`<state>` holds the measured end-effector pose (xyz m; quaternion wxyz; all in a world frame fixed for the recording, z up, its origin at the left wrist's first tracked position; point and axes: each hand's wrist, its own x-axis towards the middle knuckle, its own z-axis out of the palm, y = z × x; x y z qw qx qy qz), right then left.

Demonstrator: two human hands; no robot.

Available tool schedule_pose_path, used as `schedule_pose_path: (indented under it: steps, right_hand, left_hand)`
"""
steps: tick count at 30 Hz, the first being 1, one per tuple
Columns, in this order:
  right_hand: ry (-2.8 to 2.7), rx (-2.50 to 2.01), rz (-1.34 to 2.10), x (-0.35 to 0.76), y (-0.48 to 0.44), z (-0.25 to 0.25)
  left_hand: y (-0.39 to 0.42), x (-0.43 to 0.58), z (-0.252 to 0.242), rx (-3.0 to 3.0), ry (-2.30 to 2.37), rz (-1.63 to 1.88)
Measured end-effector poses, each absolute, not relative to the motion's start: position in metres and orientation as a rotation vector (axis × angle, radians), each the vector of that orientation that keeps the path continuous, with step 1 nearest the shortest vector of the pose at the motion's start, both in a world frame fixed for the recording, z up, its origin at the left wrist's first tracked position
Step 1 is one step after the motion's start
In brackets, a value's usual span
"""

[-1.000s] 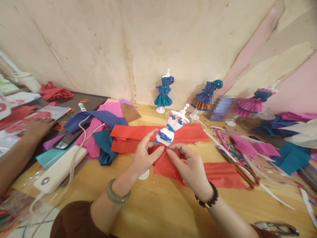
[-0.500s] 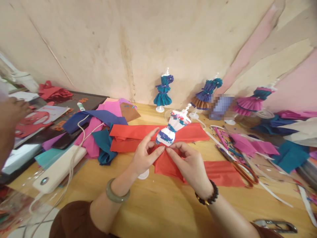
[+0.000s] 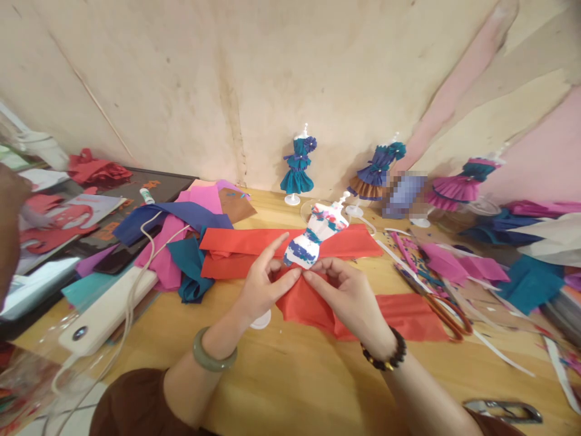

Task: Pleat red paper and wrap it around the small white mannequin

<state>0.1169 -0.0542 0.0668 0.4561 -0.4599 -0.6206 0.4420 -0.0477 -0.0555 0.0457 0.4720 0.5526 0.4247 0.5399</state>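
A strip of red crepe paper (image 3: 313, 306) is pinched at its top edge between both hands, at the bottom of a small white dress form (image 3: 308, 242). My left hand (image 3: 267, 281) is closed on the paper, thumb and fingers together, its index finger stretched along the form's side. My right hand (image 3: 347, 290) pinches the same edge just to the right, the two thumb tips nearly touching. The form leans to the right and bears patches of blue, teal and pink. Behind it lies a folded red sheet (image 3: 245, 242).
Three small dressed forms, one in teal (image 3: 297, 166), stand by the wall. Scissors (image 3: 447, 315), paper scraps and a cutter (image 3: 503, 410) lie right. At left are a power bank (image 3: 104, 312), cables, coloured paper and another person's arm (image 3: 11, 224).
The red paper under my hands has shifted slightly and hangs in a different fold. The other person's hand at the far left has moved left, partly out of view.
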Motion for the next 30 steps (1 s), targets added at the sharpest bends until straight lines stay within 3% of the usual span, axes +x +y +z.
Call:
schedule_pose_path:
  steps: [30]
  right_hand:
    - [-1.450,-1.029,1.022,0.111,-0.053,0.054]
  left_hand:
    - [-0.051,-0.050,0.041,1.228,1.001,1.217]
